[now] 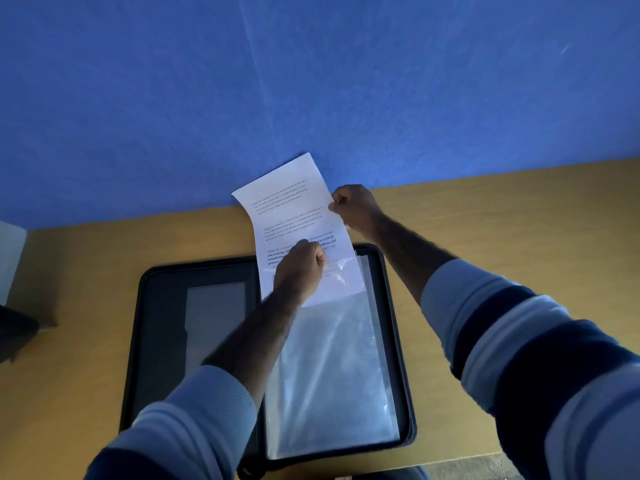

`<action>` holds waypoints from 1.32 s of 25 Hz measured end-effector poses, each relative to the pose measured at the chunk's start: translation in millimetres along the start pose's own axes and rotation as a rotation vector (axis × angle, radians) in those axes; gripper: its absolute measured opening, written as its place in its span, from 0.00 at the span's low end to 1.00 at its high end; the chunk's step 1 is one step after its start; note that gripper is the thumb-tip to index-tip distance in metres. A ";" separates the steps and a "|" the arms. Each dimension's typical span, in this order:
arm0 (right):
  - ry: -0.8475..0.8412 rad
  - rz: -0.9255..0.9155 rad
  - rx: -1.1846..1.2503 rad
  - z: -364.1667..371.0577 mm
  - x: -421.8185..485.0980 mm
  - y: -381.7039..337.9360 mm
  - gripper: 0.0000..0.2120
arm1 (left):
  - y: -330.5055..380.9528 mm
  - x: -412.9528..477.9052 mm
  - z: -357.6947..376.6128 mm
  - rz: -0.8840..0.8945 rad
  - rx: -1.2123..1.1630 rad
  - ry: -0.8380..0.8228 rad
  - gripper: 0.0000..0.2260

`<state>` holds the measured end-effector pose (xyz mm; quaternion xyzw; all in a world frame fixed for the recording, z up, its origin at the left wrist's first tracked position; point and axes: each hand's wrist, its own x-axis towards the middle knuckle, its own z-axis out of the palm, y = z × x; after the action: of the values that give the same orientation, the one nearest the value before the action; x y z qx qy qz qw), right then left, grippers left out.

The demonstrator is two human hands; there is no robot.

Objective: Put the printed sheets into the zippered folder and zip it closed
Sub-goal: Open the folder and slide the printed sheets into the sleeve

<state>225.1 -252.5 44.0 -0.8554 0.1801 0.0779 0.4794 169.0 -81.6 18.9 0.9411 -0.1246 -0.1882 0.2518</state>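
A black zippered folder point(398, 323) lies open on the wooden table, with clear plastic sleeves point(332, 375) on its right half. A white printed sheet point(287, 209) stands tilted above the top of the sleeves, its lower end inside the top sleeve's mouth. My right hand point(356, 207) pinches the sheet's right edge near the middle. My left hand point(301, 268) is closed over the sleeve's top edge and the sheet's lower part; whether it grips the sleeve, the sheet or both is unclear.
The folder's left half point(173, 323) has a dark inner pocket with a grey window. The wooden table point(485, 216) meets a blue wall point(311, 81) at the back. A dark object point(14, 327) sits at the left edge.
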 end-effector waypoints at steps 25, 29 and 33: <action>-0.029 -0.026 -0.305 11.1 14.4 1.4 0.21 | 5.7 -1.8 -5.7 0.114 0.129 0.151 0.05; -0.098 -0.084 -0.352 7.3 6.8 4.8 0.19 | 0.5 0.5 -4.3 0.136 0.137 0.161 0.05; -0.270 -0.159 -0.414 1.5 -9.5 11.0 0.14 | -4.3 7.6 -5.3 0.208 0.091 0.101 0.06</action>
<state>212.1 -254.1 37.4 -0.9286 0.0268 0.1888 0.3183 178.6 -78.3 18.7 0.9418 -0.2171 -0.1077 0.2331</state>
